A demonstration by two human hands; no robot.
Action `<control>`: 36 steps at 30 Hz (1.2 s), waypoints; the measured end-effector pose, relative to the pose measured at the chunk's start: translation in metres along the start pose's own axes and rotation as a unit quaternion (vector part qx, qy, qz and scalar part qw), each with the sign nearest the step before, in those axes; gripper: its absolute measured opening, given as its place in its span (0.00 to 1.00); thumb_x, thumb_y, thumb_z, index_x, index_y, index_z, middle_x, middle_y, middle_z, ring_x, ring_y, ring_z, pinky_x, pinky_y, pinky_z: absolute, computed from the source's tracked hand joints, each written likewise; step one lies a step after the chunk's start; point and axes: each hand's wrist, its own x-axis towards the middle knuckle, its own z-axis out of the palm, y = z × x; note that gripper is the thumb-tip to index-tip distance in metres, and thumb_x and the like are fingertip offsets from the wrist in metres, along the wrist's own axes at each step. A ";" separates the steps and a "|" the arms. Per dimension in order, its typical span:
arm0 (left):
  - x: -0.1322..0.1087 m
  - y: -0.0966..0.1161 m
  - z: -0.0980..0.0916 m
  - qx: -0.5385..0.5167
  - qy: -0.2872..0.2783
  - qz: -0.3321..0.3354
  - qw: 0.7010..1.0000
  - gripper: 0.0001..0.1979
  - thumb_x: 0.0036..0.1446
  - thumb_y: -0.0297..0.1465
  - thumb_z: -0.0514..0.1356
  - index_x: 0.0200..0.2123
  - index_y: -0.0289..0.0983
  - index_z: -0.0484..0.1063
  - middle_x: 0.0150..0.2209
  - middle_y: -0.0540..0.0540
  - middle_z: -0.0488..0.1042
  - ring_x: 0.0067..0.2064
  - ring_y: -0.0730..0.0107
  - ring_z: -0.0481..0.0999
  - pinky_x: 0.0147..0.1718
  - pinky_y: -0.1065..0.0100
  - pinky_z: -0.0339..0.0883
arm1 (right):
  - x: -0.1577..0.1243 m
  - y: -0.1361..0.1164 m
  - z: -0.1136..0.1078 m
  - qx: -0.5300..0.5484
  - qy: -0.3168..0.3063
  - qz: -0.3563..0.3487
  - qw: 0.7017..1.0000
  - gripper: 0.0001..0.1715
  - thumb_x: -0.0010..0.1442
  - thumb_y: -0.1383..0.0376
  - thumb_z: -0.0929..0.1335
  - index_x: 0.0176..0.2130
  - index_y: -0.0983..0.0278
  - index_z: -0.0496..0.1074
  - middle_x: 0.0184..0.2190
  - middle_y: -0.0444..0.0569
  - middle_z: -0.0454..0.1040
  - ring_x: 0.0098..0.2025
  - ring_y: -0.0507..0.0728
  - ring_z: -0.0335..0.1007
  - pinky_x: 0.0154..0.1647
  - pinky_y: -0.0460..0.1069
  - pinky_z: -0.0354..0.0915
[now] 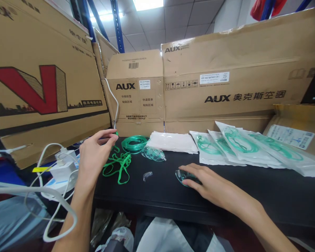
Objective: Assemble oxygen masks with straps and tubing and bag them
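My left hand (98,144) is raised at the left of the black table, thumb and fingers pinched on the end of a green elastic strap (117,133). Just below it lies a loose tangle of green straps (123,161). At the right, my right hand (203,177) grips a clear, green-tinted face mask (180,176) on the tabletop; the fingers cover much of it. Between the hands are small thin metal strips (147,175). Behind these sit several nested clear masks (154,154) and a coil of green tubing (133,144).
White packets (172,141) lie at the back middle. Several bags with green tubing (240,140) overlap at the right. Cardboard panels (225,84) wall the back and left of the black table (162,192). White cables and a power strip (59,180) crowd the left side.
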 end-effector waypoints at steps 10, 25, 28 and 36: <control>-0.011 0.016 0.008 -0.184 0.073 0.184 0.963 0.13 0.66 0.35 0.61 0.52 0.43 0.75 0.48 0.47 0.77 0.51 0.65 0.79 0.54 0.64 0.75 | -0.001 0.002 0.000 0.004 -0.003 0.006 1.000 0.35 0.69 0.42 0.62 0.69 0.48 0.63 0.71 0.45 0.64 0.73 0.63 0.55 0.74 0.61 0.53; -0.066 0.076 0.043 -0.278 -0.229 0.296 0.885 0.08 0.70 0.30 0.59 0.47 0.44 0.78 0.50 0.45 0.76 0.57 0.61 0.76 0.57 0.61 0.72 | -0.003 0.036 -0.013 0.001 0.017 0.000 1.000 0.29 0.69 0.47 0.63 0.66 0.48 0.67 0.65 0.47 0.71 0.67 0.65 0.66 0.68 0.59 0.61; -0.073 0.079 0.062 -0.249 -0.338 0.312 0.852 0.10 0.70 0.28 0.58 0.49 0.44 0.78 0.48 0.47 0.78 0.52 0.65 0.77 0.54 0.63 0.69 | -0.004 0.048 -0.022 -0.018 0.046 0.013 0.999 0.30 0.68 0.47 0.65 0.65 0.49 0.68 0.65 0.47 0.71 0.67 0.66 0.66 0.68 0.60 0.61; -0.076 0.076 0.075 -0.271 -0.410 0.251 0.834 0.10 0.68 0.26 0.58 0.50 0.42 0.74 0.45 0.49 0.78 0.46 0.67 0.77 0.49 0.67 0.68 | -0.004 -0.004 -0.039 0.060 0.134 -0.082 0.986 0.26 0.67 0.47 0.68 0.60 0.51 0.74 0.62 0.48 0.75 0.64 0.66 0.69 0.67 0.60 0.62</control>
